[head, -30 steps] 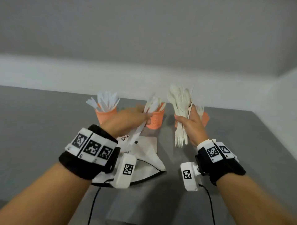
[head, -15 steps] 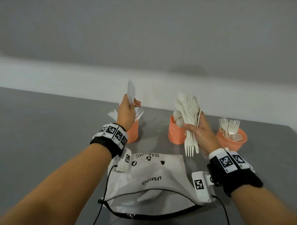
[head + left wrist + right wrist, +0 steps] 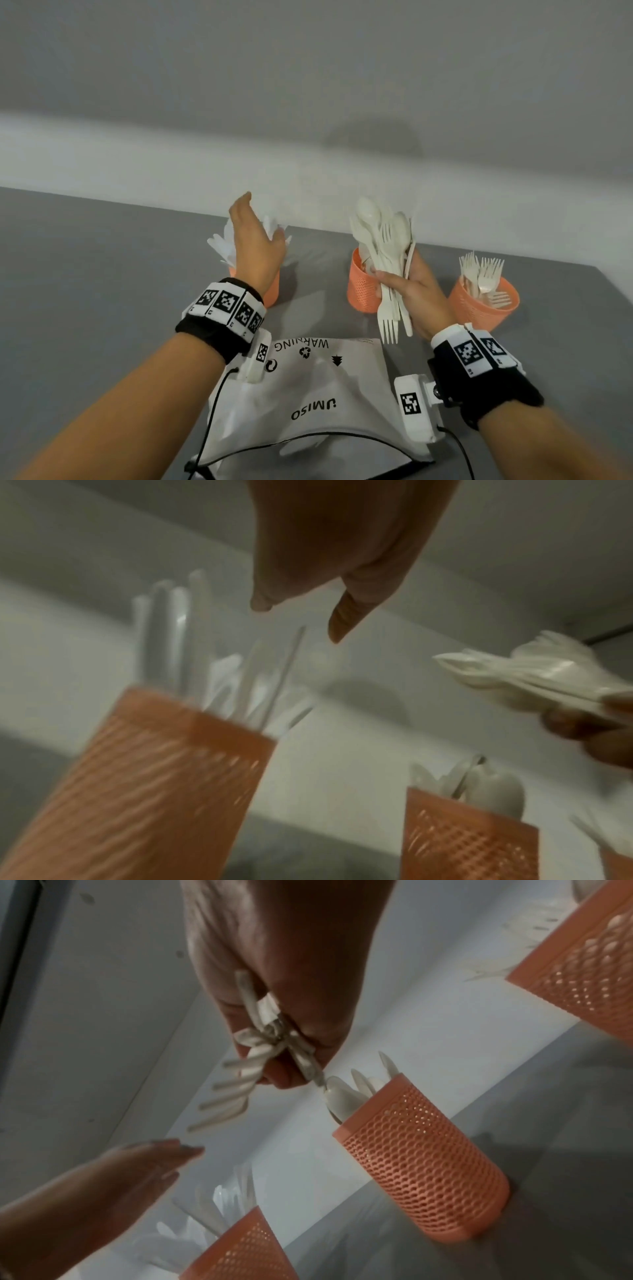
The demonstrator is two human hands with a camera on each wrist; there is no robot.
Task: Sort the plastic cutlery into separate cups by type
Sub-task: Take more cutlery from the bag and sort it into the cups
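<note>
Three orange mesh cups stand in a row on the grey table. The left cup (image 3: 272,291) holds white knives (image 3: 171,631); my left hand (image 3: 255,240) hovers just above it, fingers straight and holding nothing. The middle cup (image 3: 361,287) holds spoons (image 3: 339,1096). The right cup (image 3: 479,308) holds forks (image 3: 481,274). My right hand (image 3: 411,291) grips a mixed bundle of cream spoons and forks (image 3: 387,246) upright in front of the middle cup, with one fork's tines (image 3: 387,329) pointing down.
A white plastic bag (image 3: 308,394) printed with WARNING lies flat on the table (image 3: 85,291) between my forearms. A pale wall (image 3: 308,85) rises right behind the cups. The table's right edge runs close past the fork cup.
My left hand carried a white knife to the left cup, let it go, and now stands open above the cup. The right hand kept hold of its bundle.
</note>
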